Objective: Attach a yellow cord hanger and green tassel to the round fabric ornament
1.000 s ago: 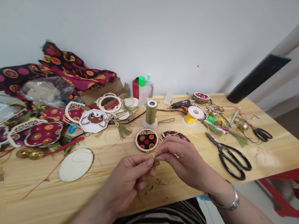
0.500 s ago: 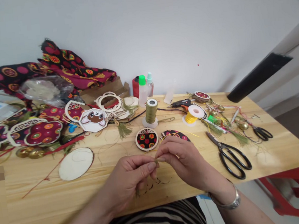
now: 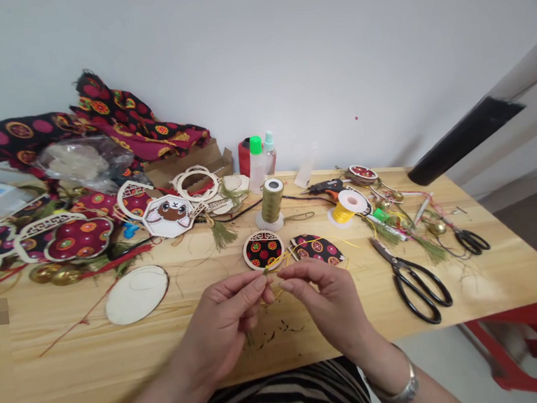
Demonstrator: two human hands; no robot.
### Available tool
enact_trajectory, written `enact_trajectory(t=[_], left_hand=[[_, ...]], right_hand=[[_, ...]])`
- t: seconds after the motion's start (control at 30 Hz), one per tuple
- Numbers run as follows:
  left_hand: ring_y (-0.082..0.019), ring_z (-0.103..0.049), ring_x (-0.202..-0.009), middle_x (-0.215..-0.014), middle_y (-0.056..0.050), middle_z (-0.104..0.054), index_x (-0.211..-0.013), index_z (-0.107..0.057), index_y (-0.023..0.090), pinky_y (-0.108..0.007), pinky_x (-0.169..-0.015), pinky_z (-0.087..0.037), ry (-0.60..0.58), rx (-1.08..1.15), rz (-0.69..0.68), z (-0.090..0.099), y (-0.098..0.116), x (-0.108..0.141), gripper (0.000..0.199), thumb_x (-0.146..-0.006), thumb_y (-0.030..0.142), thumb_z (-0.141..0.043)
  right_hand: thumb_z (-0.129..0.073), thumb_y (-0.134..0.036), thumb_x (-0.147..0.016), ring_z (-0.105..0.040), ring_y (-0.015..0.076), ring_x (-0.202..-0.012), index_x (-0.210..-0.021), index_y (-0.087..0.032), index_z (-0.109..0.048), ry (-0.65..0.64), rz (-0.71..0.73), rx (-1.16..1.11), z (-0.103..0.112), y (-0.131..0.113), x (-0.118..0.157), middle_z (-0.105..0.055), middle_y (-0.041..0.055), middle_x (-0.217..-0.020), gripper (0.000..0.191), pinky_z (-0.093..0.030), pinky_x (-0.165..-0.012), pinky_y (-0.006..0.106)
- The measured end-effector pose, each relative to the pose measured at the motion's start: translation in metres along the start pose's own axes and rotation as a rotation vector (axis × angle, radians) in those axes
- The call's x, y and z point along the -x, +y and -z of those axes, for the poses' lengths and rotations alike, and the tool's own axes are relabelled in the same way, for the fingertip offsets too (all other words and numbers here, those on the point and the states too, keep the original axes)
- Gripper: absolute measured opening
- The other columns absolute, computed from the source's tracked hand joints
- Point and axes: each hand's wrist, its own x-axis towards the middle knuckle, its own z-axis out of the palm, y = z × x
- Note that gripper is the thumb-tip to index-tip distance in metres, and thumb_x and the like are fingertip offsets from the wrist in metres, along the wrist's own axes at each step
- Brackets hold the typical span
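My left hand [image 3: 231,306] pinches the top of an olive-green tassel [image 3: 250,339] between thumb and forefinger; its strands hang out below the palm, the rest hidden in the fingers. A short way to the right, my right hand [image 3: 327,294] is closed in a pinch on a thin olive thread [image 3: 274,273] running from the tassel top. Yellow cord [image 3: 296,243] loops behind the fingers. Just beyond lie a round pendant [image 3: 264,252] with patterned fabric in a wooden frame and a fan-shaped fabric piece [image 3: 318,249].
An olive thread spool [image 3: 273,202] and a yellow cord spool [image 3: 344,209] stand behind. Large black-handled scissors [image 3: 411,279] lie right, small scissors [image 3: 472,241] farther off. A white oval disc [image 3: 137,294] lies left. Ornaments, fabric [image 3: 122,114], bottles [image 3: 256,168] and a glue gun [image 3: 326,186] crowd the back.
My hands have drawn slightly apart, the left moving up and left. The tassel top and thread now show between them, and the fan-shaped piece is less covered.
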Motion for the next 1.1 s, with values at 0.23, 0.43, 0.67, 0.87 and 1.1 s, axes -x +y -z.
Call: enact_trajectory(t=[0.23,0.43,0.67,0.87,1.1], left_hand=[[-0.002,-0.029,-0.044,-0.058,0.0,-0.059,-0.068,-0.074,0.012,-0.015,-0.04,-0.021,0.009,0.047,0.029,-0.003,-0.006,0.001,0.019,-0.065,0.031,-0.079],[-0.003,-0.03,-0.045,-0.058,0.0,-0.06,-0.067,-0.074,0.012,-0.015,-0.04,-0.02,0.04,0.101,0.042,-0.005,-0.009,0.0,0.018,-0.062,0.029,-0.08],[-0.003,-0.03,-0.044,-0.057,0.001,-0.06,-0.065,-0.073,0.013,-0.017,-0.04,-0.02,0.07,0.096,0.021,-0.006,-0.009,0.002,0.019,-0.06,0.029,-0.081],[-0.003,-0.03,-0.043,-0.056,0.001,-0.06,-0.065,-0.074,0.013,-0.018,-0.04,-0.021,0.025,0.013,0.003,-0.003,-0.011,0.006,0.018,-0.065,0.031,-0.078],[-0.003,-0.032,-0.043,-0.054,0.002,-0.058,-0.061,-0.072,0.013,-0.015,-0.04,-0.026,0.036,0.017,-0.02,-0.002,-0.004,0.002,0.017,-0.066,0.029,-0.077]], right_hand=[[-0.068,-0.009,-0.072,-0.061,0.0128,-0.059,-0.07,-0.02,-0.07,0.127,0.042,-0.086,-0.018,-0.002,0.004,-0.069,-0.0004,-0.064,0.011,-0.05,-0.056,0.023],[-0.064,-0.009,-0.076,-0.058,0.0131,-0.058,-0.067,-0.019,-0.065,0.198,0.151,0.038,-0.022,0.001,0.006,-0.065,-0.0002,-0.061,0.014,-0.048,-0.058,0.025],[-0.058,-0.007,-0.08,-0.056,0.0148,-0.065,-0.071,-0.019,-0.062,0.187,0.267,0.138,-0.021,0.003,0.009,-0.063,0.0017,-0.066,0.015,-0.046,-0.062,0.027],[-0.059,-0.006,-0.08,-0.055,0.0123,-0.064,-0.069,-0.019,-0.058,0.026,0.202,0.056,-0.013,0.002,0.007,-0.061,-0.0009,-0.067,0.017,-0.044,-0.061,0.024],[-0.054,-0.012,-0.085,-0.055,0.0142,-0.074,-0.077,-0.02,-0.055,-0.212,0.232,0.074,-0.002,-0.013,0.023,-0.059,0.001,-0.075,0.011,-0.045,-0.068,0.026]])
